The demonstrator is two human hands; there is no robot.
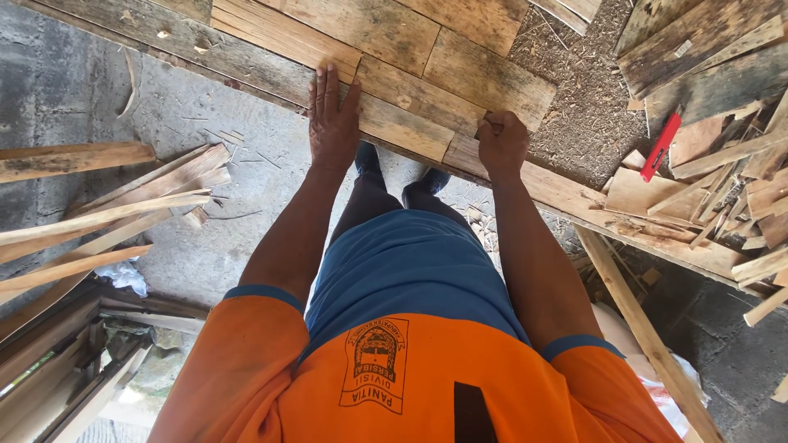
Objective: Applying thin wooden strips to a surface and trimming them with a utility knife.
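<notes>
Head view, left to right: loose wooden slats [98, 221] lie at your left; your left hand [332, 123] presses flat, fingers straight, on a bamboo board [402, 123] at the bench's near edge — several boards already sit side by side. Your right hand [502, 141] is fisted there; what it grips, I cannot tell. A red tool [661, 148] waits right.

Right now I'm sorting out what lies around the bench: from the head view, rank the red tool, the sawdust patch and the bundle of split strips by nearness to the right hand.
From the right hand, fisted at the bench edge:
1. Sawdust patch, just to its right on the bench.
2. Red tool, farther right, among offcuts.
3. Bundle of split strips, far left, beyond the left hand.
</notes>
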